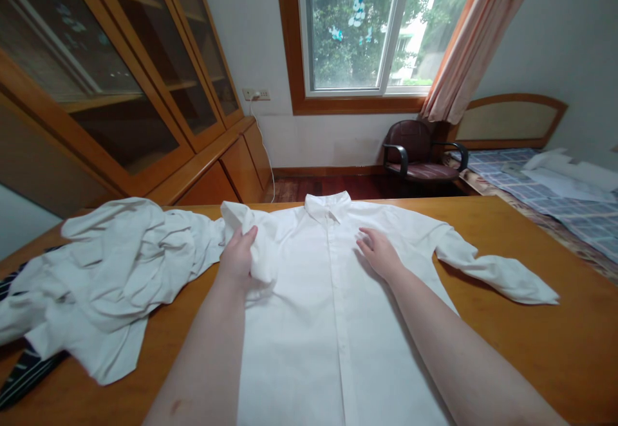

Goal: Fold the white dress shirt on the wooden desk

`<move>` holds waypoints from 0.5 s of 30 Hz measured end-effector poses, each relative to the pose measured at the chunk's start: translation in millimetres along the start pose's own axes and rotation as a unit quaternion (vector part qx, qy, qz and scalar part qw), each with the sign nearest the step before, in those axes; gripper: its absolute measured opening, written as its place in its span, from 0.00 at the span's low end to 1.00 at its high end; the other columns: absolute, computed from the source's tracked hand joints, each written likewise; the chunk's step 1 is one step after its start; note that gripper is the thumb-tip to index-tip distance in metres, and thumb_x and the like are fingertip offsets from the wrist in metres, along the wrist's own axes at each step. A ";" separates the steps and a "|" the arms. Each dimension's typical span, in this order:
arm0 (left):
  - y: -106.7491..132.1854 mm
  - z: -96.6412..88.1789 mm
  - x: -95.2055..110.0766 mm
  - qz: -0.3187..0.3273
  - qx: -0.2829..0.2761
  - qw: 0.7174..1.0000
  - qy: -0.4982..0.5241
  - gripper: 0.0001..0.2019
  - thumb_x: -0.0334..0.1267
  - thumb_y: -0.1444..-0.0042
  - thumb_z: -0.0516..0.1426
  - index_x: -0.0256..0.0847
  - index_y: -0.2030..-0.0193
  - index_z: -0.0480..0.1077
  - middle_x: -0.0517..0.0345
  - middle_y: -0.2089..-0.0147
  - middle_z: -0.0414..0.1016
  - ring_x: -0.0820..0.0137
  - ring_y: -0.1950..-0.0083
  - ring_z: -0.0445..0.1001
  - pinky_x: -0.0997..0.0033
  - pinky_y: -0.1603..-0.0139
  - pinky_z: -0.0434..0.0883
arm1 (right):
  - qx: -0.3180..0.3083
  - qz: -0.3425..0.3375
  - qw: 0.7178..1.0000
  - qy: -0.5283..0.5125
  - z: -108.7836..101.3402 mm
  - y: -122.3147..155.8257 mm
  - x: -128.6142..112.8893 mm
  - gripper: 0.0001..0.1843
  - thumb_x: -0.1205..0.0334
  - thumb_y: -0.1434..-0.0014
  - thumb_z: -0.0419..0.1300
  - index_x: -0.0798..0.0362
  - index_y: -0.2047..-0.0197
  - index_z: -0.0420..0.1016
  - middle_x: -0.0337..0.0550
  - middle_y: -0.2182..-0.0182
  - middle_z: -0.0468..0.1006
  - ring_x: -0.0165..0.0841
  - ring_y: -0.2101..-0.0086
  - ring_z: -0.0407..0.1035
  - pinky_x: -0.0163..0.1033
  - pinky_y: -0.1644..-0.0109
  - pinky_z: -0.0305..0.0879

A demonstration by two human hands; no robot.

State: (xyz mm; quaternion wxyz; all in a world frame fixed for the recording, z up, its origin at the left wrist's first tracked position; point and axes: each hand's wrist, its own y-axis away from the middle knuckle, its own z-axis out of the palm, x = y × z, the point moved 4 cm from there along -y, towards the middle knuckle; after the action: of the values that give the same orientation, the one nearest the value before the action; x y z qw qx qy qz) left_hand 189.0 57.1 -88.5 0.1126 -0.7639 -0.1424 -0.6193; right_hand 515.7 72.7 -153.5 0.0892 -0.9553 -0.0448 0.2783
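Observation:
A white button-front shirt (294, 329) lies face up on the table, its collar (327, 207) at the far side. My left hand (236, 259) grips a bunched fold of cloth at the shirt's shoulder. My right hand (379, 253) rests on the chest, fingers spread, holding nothing. The shirt's sleeve (497, 275) on the right stretches out across the wood. A crumpled heap of white cloth (111, 271) adjoins the left shoulder, and I cannot tell whether it is the other sleeve or a separate garment.
The shirt lies on a wooden table (531, 349), with dark striped cloth (24, 368) under the heap. Beyond the far edge stand a glass-fronted wooden cabinet (120, 91), a dark armchair (415, 156) below the window, and a bed (555, 194).

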 end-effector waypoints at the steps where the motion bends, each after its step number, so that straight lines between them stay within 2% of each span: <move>1: 5.1 10.0 -1.4 -0.019 -0.063 0.995 0.074 0.24 0.52 0.44 0.49 0.41 0.45 0.64 0.52 0.54 0.75 0.63 0.53 0.74 0.62 0.51 0.70 | 0.008 0.001 1.000 -0.020 -1.2 0.2 -0.4 0.24 0.53 0.40 0.48 0.55 0.44 0.66 0.47 0.46 0.70 0.35 0.47 0.62 0.39 0.42 0.55; 3: 16.9 30.2 -3.8 -0.041 -0.205 0.969 0.131 0.26 0.54 0.43 0.48 0.39 0.45 0.65 0.49 0.52 0.75 0.63 0.52 0.74 0.62 0.51 0.70 | 0.019 0.005 0.998 -0.059 -2.9 0.7 -0.7 0.22 0.53 0.40 0.47 0.54 0.46 0.67 0.47 0.48 0.71 0.35 0.48 0.63 0.39 0.43 0.56; 5: 27.0 44.9 -7.4 -0.031 -0.312 0.947 0.077 0.24 0.54 0.44 0.50 0.38 0.48 0.69 0.48 0.50 0.74 0.62 0.49 0.72 0.62 0.48 0.68 | 0.017 0.012 0.995 -0.096 -3.4 1.3 -0.4 0.22 0.53 0.40 0.47 0.53 0.47 0.67 0.47 0.49 0.73 0.35 0.51 0.66 0.40 0.46 0.59; 6: 29.3 49.0 -9.2 -0.011 -0.332 0.943 0.024 0.23 0.52 0.44 0.51 0.39 0.50 0.70 0.49 0.49 0.74 0.62 0.48 0.71 0.62 0.47 0.67 | 0.008 0.013 0.993 -0.116 -3.5 1.7 -0.6 0.22 0.52 0.40 0.47 0.53 0.47 0.67 0.46 0.51 0.74 0.35 0.54 0.67 0.39 0.49 0.61; 7: 29.4 50.9 -10.4 0.018 -0.325 0.945 -0.039 0.20 0.50 0.44 0.52 0.40 0.52 0.72 0.50 0.49 0.74 0.62 0.48 0.71 0.63 0.46 0.66 | -0.006 0.012 0.991 -0.135 -3.4 2.2 -1.1 0.22 0.52 0.40 0.48 0.53 0.47 0.67 0.45 0.54 0.75 0.34 0.57 0.69 0.39 0.52 0.62; 8: 27.6 50.7 -10.3 0.056 -0.295 0.948 -0.105 0.18 0.48 0.44 0.52 0.41 0.54 0.73 0.52 0.50 0.75 0.63 0.48 0.71 0.64 0.46 0.66 | -0.024 0.007 0.988 -0.151 -3.2 2.8 -2.2 0.22 0.52 0.40 0.48 0.52 0.47 0.67 0.44 0.58 0.77 0.33 0.61 0.70 0.38 0.55 0.63; 10: 22.2 46.6 -5.6 0.147 -0.193 0.943 -0.229 0.15 0.43 0.43 0.51 0.42 0.57 0.74 0.53 0.54 0.76 0.63 0.50 0.72 0.64 0.46 0.65 | -0.068 -0.009 0.982 -0.175 -2.9 4.4 -5.6 0.20 0.51 0.40 0.48 0.52 0.50 0.69 0.41 0.65 0.78 0.32 0.68 0.69 0.37 0.60 0.63; 12: 18.2 39.9 1.3 0.227 -0.069 0.913 -0.332 0.14 0.39 0.43 0.50 0.41 0.56 0.73 0.52 0.52 0.75 0.62 0.48 0.70 0.62 0.44 0.63 | -0.107 -0.026 0.975 -0.193 -2.3 6.5 -10.0 0.18 0.52 0.40 0.50 0.52 0.52 0.70 0.40 0.68 0.78 0.31 0.71 0.67 0.37 0.63 0.61; 13: 16.6 36.3 3.2 0.247 -0.009 0.891 -0.380 0.15 0.38 0.43 0.50 0.41 0.52 0.72 0.50 0.48 0.72 0.60 0.44 0.66 0.59 0.41 0.60 | -0.123 -0.033 0.971 -0.202 -1.8 7.5 -12.5 0.18 0.52 0.41 0.51 0.52 0.53 0.71 0.40 0.68 0.78 0.30 0.71 0.67 0.36 0.63 0.61; 15: 12.5 29.2 1.0 0.225 0.086 0.849 -0.470 0.22 0.38 0.45 0.53 0.39 0.42 0.64 0.44 0.38 0.62 0.54 0.37 0.57 0.53 0.38 0.55 | -0.153 -0.041 0.962 -0.221 0.5 10.0 -17.5 0.17 0.52 0.43 0.53 0.52 0.54 0.71 0.40 0.69 0.78 0.30 0.72 0.66 0.36 0.65 0.60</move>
State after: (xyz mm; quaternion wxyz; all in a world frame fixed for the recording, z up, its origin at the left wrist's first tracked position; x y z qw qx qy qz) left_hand 220.3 55.7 -93.6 0.2340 -0.9619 -0.0556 -0.1296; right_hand 501.1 60.7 -146.7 -0.0586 -0.8695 -0.1450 0.4685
